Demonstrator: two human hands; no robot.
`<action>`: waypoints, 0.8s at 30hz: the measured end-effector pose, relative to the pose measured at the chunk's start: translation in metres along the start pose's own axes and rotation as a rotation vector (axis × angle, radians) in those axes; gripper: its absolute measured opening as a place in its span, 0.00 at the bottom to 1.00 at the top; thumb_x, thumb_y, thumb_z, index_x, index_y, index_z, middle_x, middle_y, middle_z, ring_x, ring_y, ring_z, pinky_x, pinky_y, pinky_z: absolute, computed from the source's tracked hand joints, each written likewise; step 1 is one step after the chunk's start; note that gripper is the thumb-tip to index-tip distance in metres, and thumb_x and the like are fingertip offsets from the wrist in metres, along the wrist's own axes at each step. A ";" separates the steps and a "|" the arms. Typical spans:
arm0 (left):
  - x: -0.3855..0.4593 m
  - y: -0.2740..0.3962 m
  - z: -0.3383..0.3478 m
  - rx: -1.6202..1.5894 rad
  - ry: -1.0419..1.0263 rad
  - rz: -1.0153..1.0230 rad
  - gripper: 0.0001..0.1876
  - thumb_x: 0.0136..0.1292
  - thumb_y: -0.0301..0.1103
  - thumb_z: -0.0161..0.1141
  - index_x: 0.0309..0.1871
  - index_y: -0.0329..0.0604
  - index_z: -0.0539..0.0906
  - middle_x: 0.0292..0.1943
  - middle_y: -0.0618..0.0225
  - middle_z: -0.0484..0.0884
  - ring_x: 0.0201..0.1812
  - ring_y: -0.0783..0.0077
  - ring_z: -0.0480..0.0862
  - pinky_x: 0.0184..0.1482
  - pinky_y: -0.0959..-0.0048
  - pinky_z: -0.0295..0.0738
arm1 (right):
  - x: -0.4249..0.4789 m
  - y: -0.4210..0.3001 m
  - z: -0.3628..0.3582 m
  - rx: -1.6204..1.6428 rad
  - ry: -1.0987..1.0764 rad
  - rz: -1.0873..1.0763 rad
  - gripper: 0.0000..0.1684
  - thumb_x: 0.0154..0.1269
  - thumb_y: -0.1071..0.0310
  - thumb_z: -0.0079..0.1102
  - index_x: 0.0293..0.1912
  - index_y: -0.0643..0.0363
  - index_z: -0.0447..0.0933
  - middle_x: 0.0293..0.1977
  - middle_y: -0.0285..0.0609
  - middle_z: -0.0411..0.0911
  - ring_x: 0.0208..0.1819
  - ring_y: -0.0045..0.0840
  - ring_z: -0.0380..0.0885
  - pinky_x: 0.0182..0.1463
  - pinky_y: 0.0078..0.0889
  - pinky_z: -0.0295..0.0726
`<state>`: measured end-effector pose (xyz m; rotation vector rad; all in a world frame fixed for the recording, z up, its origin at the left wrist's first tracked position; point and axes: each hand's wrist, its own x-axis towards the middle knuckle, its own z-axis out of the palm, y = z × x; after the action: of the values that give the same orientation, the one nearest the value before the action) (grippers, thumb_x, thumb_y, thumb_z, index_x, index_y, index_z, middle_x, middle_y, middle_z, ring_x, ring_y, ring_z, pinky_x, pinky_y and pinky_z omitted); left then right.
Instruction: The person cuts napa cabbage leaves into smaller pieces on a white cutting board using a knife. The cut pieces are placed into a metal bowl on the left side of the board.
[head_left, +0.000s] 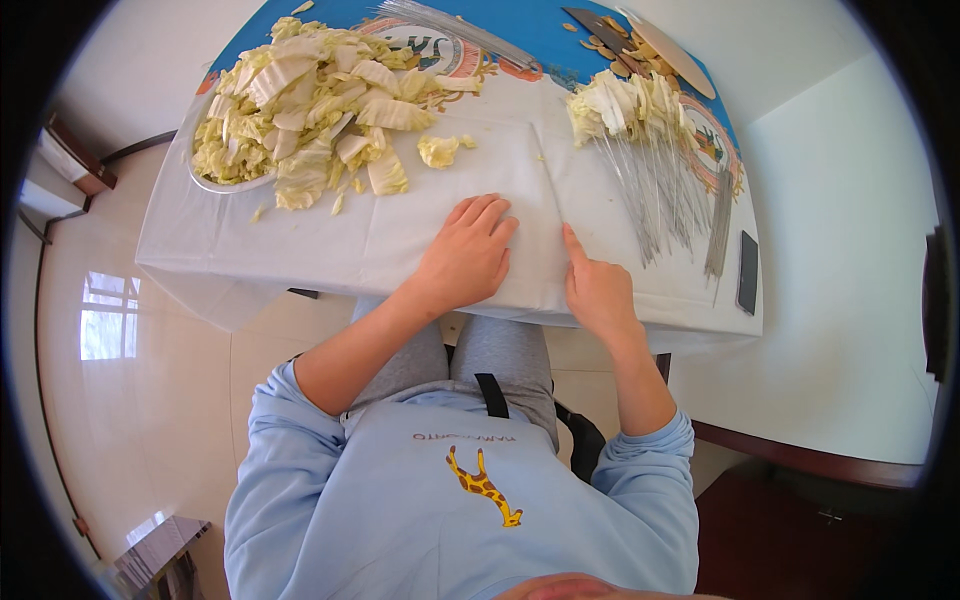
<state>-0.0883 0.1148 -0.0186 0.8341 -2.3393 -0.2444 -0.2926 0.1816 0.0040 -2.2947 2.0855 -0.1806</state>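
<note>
My left hand rests palm down on the white table cover, its fingers slightly spread and nothing in it. To its right, my right hand has its fingers curled and its index finger stretched along a thin metal skewer. That skewer is bare and points away from me; its near end is hidden by the hand. Further right lie several skewers threaded with pale cabbage pieces at their far ends. Loose cut cabbage is heaped at the far left, spilling over a metal bowl.
Bare skewers lie in one bundle at the back and another at the right. A phone sits by the right edge. At the back right are a dark knife blade, pale slices and a pale oval board or tray.
</note>
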 end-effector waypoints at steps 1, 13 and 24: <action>0.000 0.000 0.000 -0.001 0.001 0.002 0.18 0.54 0.27 0.57 0.50 0.35 0.75 0.56 0.53 0.72 0.62 0.52 0.69 0.64 0.57 0.64 | 0.000 0.001 0.001 0.005 0.003 0.003 0.31 0.58 0.68 0.51 0.63 0.59 0.69 0.18 0.45 0.77 0.18 0.38 0.76 0.26 0.43 0.75; -0.001 -0.001 -0.001 -0.006 0.004 0.034 0.19 0.53 0.26 0.58 0.50 0.36 0.75 0.55 0.53 0.73 0.62 0.52 0.70 0.64 0.57 0.64 | 0.028 0.002 0.001 0.193 0.164 -0.017 0.17 0.52 0.77 0.55 0.45 0.64 0.74 0.37 0.53 0.76 0.31 0.46 0.79 0.36 0.46 0.79; 0.020 -0.074 -0.088 0.072 0.009 -0.172 0.19 0.58 0.31 0.61 0.53 0.39 0.76 0.59 0.53 0.74 0.62 0.52 0.71 0.64 0.60 0.66 | 0.059 0.003 0.000 0.144 0.061 0.151 0.12 0.50 0.70 0.57 0.37 0.61 0.71 0.18 0.47 0.75 0.23 0.41 0.76 0.30 0.42 0.73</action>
<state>-0.0078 0.0477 0.0328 1.0719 -2.2809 -0.2286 -0.2896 0.1223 0.0071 -2.0672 2.1845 -0.3869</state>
